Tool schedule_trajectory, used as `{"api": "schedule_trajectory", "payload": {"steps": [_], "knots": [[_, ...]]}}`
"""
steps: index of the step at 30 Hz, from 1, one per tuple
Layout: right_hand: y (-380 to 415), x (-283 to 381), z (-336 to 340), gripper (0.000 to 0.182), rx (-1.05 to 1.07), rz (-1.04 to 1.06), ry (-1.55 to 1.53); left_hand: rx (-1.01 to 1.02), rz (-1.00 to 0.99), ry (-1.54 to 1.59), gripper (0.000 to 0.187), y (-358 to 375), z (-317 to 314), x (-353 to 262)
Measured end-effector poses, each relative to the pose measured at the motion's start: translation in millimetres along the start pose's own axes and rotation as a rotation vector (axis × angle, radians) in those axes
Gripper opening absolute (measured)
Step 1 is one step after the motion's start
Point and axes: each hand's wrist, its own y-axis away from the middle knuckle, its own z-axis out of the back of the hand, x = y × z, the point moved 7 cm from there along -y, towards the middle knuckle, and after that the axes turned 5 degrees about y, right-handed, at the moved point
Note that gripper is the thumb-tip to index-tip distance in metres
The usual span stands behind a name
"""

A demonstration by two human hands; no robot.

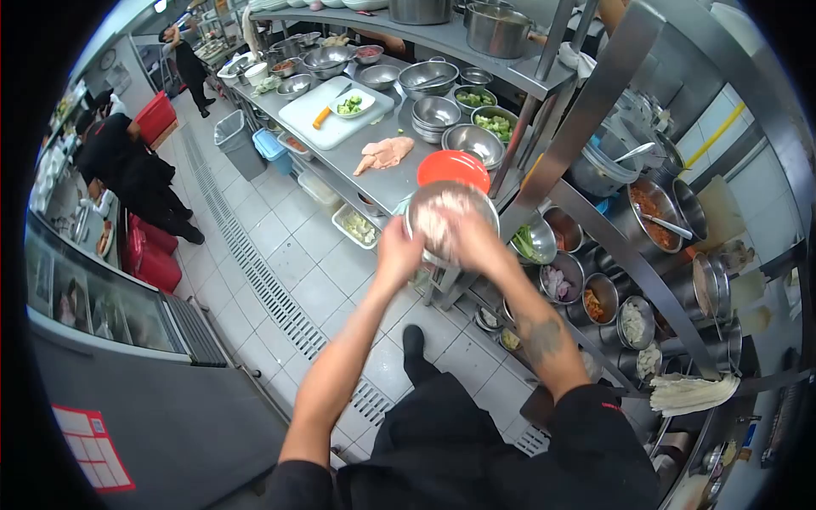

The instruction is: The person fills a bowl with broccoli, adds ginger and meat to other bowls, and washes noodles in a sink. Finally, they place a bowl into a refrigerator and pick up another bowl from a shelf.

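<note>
- A steel bowl [449, 217] of pale chopped food is held up in front of the person, above the near end of the counter [357, 153].
- The left hand [398, 251] grips the bowl's lower left rim, fingers curled round it.
- The right hand [476, 242] is on the right rim; blur hides whether it grips or reaches inside.
- Just behind the bowl, a red plate [454, 167] lies on the counter.
- Raw chicken [384, 154] lies bare on the steel to the plate's left.
- Further off, a white board [333, 115] bears a small dish of greens [350, 105] and an orange-handled knife [321, 116].
- Empty steel bowls [435, 113] stand stacked near the shelf post.
- Right of the hands, a slanted rack holds tubs [595, 297] of ingredients.
- Two people in black [136, 174] stand far left.
</note>
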Motion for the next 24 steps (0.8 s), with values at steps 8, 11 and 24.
{"api": "schedule_trajectory", "payload": {"steps": [8, 11, 24], "knots": [[-111.5, -107.5, 7.1, 0.03, 0.032, -0.291, 0.036, 0.245, 0.315, 0.244, 0.014, -165.0, -47.9, 31.5], [-121.7, -110.9, 9.9, 0.03, 0.065, -0.334, 0.046, 0.305, 0.296, 0.157, 0.02, -182.0, -41.2, 39.7], [-144.3, -97.7, 27.5, 0.044, 0.071, -0.418, 0.147, 0.447, 0.41, 0.101, 0.023, -198.9, -34.3, 49.1]]}}
